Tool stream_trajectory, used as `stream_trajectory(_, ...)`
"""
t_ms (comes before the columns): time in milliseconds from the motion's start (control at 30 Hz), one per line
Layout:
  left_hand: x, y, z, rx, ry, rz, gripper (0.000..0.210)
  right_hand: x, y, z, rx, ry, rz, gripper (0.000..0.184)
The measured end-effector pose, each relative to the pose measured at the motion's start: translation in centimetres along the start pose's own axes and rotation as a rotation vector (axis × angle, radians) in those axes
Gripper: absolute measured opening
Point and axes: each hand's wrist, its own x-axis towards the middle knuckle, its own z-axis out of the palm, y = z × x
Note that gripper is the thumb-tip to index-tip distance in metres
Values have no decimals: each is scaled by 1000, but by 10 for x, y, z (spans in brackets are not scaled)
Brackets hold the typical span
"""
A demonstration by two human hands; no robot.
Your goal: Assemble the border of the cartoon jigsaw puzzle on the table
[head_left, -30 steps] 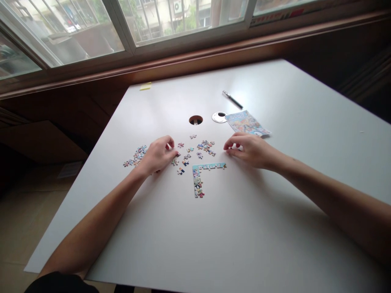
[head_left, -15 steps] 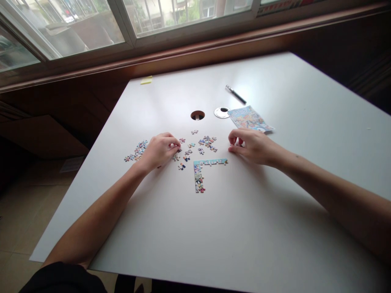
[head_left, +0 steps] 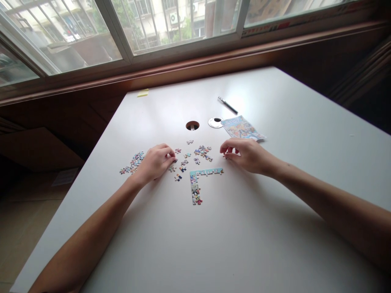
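white table (head_left: 232, 244) | left hand (head_left: 155, 162) curled palm-down | right hand (head_left: 247, 154) curled inward

Right hand (head_left: 246, 153): open table (head_left: 244, 228) on the near side — lateral passage available. Card (head_left: 242, 128) obstructs just beyond. Toward left hand (head_left: 155, 162) — loose pieces (head_left: 202, 151), with the L-section (head_left: 194, 189) nearer the body. Pile (head_left: 135, 162) blocks left hand's outer side.

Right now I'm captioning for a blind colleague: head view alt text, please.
A person's left hand and right hand flank loose jigsaw pieces and an L-shaped joined section on a white table; a picture sheet and pen lie beyond.
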Motion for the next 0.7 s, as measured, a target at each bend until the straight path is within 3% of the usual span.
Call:
stream_trajectory(400,0,-3,-6,-58,-48,-15,14,-1,2,2,-12,-17,-15,18)
stream_trajectory(700,0,4,-11,-80,-77,-4,11,-2,3,7,-99,-39,-168,23)
